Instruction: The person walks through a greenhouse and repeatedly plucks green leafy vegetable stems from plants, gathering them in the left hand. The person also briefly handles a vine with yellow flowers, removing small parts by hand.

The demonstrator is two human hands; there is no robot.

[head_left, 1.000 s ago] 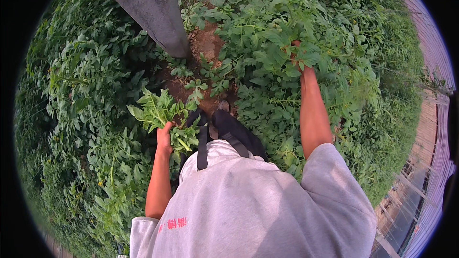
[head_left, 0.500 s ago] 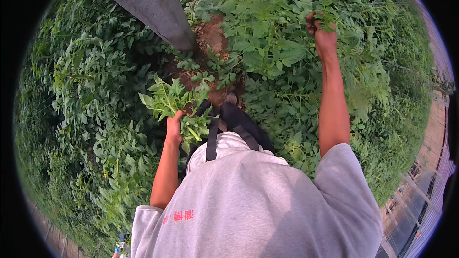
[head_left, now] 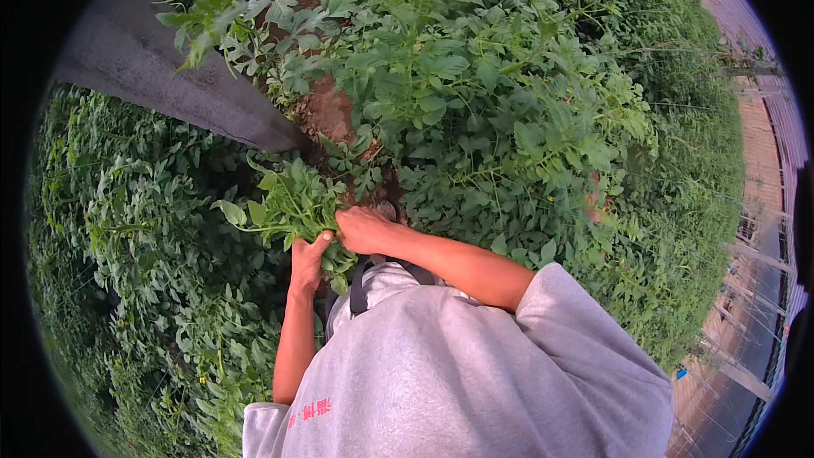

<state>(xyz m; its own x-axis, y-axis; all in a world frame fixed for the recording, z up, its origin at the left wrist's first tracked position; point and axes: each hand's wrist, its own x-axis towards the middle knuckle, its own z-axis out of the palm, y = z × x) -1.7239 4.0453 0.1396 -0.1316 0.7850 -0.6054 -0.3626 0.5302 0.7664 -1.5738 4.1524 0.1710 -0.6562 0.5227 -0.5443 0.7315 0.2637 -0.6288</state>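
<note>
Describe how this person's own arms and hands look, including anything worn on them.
The left hand and right hand are bare, without gloves. The forearms are uncovered, with no watch or band visible. Short, loose grey sleeves cover the upper arms; they belong to a grey shirt with red printing on its front.
</note>
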